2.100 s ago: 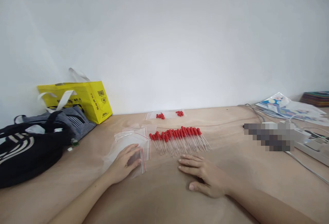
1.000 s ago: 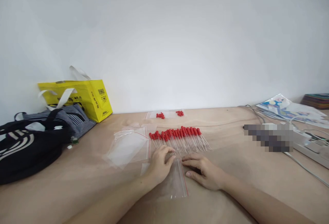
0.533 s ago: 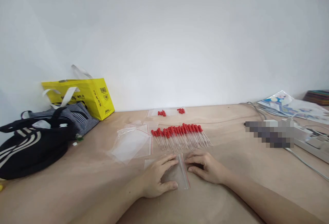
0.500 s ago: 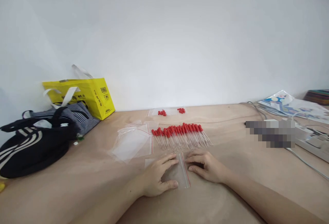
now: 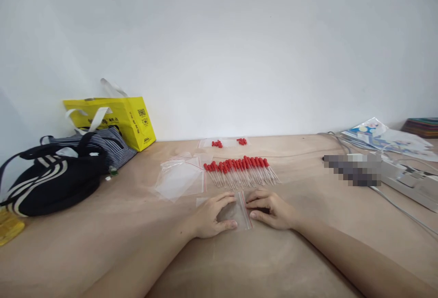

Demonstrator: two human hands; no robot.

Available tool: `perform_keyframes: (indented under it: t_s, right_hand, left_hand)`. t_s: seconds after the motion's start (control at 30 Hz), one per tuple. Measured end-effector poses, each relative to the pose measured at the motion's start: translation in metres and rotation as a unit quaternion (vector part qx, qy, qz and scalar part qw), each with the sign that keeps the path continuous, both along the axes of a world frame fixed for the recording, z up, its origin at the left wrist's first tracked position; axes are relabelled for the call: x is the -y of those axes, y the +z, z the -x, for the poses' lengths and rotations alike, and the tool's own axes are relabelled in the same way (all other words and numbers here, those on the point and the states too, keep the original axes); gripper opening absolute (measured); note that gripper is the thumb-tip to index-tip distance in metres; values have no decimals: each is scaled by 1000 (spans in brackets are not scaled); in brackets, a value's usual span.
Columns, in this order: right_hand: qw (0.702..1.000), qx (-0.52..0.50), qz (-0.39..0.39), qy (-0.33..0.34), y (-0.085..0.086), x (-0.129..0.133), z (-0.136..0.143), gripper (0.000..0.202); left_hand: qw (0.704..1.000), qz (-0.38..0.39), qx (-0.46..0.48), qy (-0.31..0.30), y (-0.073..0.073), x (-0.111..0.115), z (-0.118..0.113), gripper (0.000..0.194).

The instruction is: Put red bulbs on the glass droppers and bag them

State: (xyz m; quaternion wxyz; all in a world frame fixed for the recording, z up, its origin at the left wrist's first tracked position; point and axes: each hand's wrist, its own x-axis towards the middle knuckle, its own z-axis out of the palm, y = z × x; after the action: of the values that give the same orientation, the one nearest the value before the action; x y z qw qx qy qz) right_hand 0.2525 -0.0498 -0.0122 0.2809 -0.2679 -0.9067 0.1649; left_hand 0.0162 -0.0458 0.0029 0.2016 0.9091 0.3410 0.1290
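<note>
Dropper row: slim clear plastic droppers with red bulbs (image 5: 244,165) lie side by side on the pale wooden table (image 5: 219,266), bulbs away from the person.
Zip bag at the hands: a flat, clear plastic bag with a red-lined edge (image 5: 242,221), just in front of the dropper row.
Left hand (image 5: 212,216): over that bag, thumb and fingers parted, grasping nothing visible.
Right hand (image 5: 273,210): fingers loosely bent at the red-lined edge; whether they pinch it, I cannot tell.
Spare bags: overlapping clear zip bags (image 5: 179,180), left of the dropper row.
Apparently bagged: two small red bunches (image 5: 216,143) in or on clear plastic (image 5: 228,143), behind the dropper row.
Apparently unbagged: the whole dropper row; no dropper shows in the bag at the hands.
Hard to make out: the bag's far side, under the left hand; a pixelated dark object (image 5: 356,170) right of the row; a yellow thing (image 5: 10,227) far left, cut off.
</note>
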Motion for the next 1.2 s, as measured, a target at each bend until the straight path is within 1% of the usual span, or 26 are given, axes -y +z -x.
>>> perform_keyframes:
  t_s: [0.1,0.2,0.37,0.47,0.6,0.67,0.8,0.83,0.9,0.97,1.0,1.07,1.1,1.13,1.17,1.2]
  right_hand:
    - [999,-1,12,32,0,3,0,29]
    - [998,1,21,54,1,7,1,36]
    - [995,45,19,90,5,10,4,46]
    - [994,62,18,86,5,9,3,50]
    - [995,39,48,84,0,4,-1,64]
    - [994,31,60,80,-3,2,-3,67]
    - [994,29,70,73,-3,4,-4,68]
    - [994,25,73,74,-2,4,-4,67]
    - [994,12,82,71,3,4,-4,57]
    - [996,-8,84,34,8,-2,-5,40]
    - [997,-16,78,-7,11,-9,-5,33]
    - [988,-19,51,-145,14,-28,-4,28]
    - [968,-9,35,-249,15,-41,-3,29]
    - [935,8,27,-353,16,-54,-2,28]
    - [917,11,24,-399,17,-67,0,27]
    - [904,12,21,-426,17,-80,1,27]
  left_hand:
    - [1000,-3,10,1,-1,0,0,56]
    - [1000,-6,20,-4,-2,-1,0,56]
    - [999,-4,36,-2,-1,-1,-2,56]
    - [999,-5,41,-1,0,-1,-1,60]
    - [999,-9,48,0,2,-3,3,66]
    - [999,-5,52,0,2,-4,4,68]
    - [998,3,55,14,3,-5,6,60]
    - [998,3,53,22,2,-5,6,56]
    - [998,4,49,37,1,-5,6,50]
    - [998,7,50,49,0,-5,6,46]
    - [997,8,52,53,0,-6,5,45]
    - [997,9,56,59,-1,-7,5,44]
    - [997,9,57,60,-2,-8,5,44]
    - [996,9,58,61,-2,-8,5,44]
    - [996,10,59,61,-2,-9,5,43]
    - [996,13,60,61,-2,-9,5,43]
